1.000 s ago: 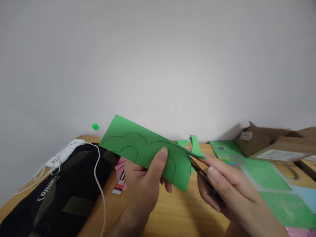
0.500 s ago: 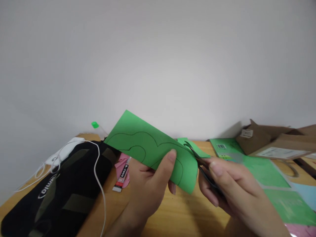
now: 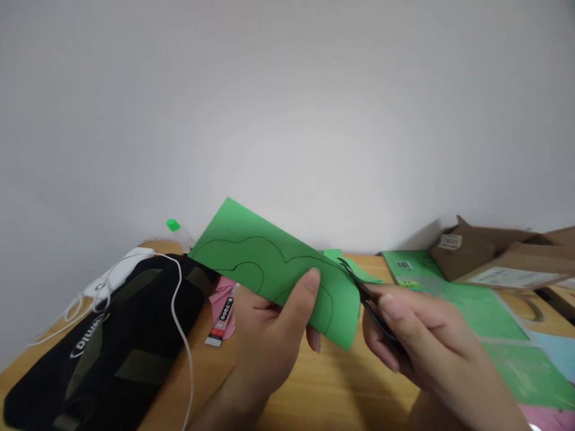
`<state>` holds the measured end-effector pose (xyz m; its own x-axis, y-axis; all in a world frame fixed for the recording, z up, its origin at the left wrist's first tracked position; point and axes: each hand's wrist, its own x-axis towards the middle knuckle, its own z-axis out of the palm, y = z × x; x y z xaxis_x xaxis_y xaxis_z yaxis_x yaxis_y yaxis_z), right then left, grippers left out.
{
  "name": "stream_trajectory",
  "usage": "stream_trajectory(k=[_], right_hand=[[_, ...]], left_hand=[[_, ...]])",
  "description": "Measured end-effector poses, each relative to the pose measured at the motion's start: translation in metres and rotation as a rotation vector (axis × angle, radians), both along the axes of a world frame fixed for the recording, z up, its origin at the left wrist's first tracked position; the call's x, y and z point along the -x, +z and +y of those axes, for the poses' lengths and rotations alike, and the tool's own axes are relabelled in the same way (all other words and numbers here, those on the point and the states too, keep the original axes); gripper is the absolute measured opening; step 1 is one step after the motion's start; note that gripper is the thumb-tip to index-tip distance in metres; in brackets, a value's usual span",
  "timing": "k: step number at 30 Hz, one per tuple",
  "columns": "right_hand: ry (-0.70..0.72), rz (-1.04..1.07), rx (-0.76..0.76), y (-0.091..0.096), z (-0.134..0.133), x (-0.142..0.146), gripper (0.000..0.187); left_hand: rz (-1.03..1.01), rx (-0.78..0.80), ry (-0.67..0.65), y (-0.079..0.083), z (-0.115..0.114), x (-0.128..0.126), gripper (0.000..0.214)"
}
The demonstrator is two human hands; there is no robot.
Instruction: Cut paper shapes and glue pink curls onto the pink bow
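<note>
Between the thumb and fingers of my left hand point(image 3: 274, 335) is a sheet of green paper point(image 3: 251, 233), held tilted above the table. Curved dark outlines are drawn on it, and its right end has a rounded edge. My right hand point(image 3: 431, 335) is wrapped round a pair of dark scissors point(image 3: 371, 302). Their blades lie at the upper right edge of the paper, close to the drawn line. The handles are mostly hidden by my fingers. Behind the blades, a smaller green paper piece point(image 3: 332, 255) lies on the table.
A black bag point(image 3: 130, 347) and a white cable point(image 3: 182, 326) lie at left, beside a white power strip point(image 3: 121, 272). A B-7000 glue tube point(image 3: 220, 323) rests on pink paper. Right are a cardboard box point(image 3: 507, 254) and green sheets in clear film point(image 3: 485, 311). Behind rises the wall.
Both hands, the paper and the scissors keep almost the same places. The scissors' blades look slightly more closed than before.
</note>
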<state>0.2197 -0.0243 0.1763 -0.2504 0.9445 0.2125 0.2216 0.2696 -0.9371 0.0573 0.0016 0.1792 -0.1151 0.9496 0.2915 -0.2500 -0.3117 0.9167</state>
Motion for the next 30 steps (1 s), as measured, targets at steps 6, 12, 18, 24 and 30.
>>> stream_trajectory(k=[6,12,18,24,30], right_hand=[[-0.102,-0.061,-0.060,0.001,0.000,0.003,0.051],[-0.122,-0.088,-0.080,-0.002,-0.001,0.001,0.051],[-0.112,-0.075,-0.099,0.000,-0.002,0.002,0.053],[-0.129,-0.082,-0.115,-0.001,-0.004,0.002,0.053],[-0.135,-0.088,-0.128,-0.003,-0.004,0.003,0.049]], left_hand=[[0.050,-0.009,0.043,-0.001,-0.001,0.000,0.045],[0.047,-0.006,0.022,-0.002,-0.001,0.001,0.047],[0.001,0.016,-0.014,-0.002,-0.001,0.002,0.043],[-0.009,0.000,-0.029,-0.005,0.002,0.002,0.043],[0.033,-0.013,-0.062,-0.009,0.001,0.006,0.046]])
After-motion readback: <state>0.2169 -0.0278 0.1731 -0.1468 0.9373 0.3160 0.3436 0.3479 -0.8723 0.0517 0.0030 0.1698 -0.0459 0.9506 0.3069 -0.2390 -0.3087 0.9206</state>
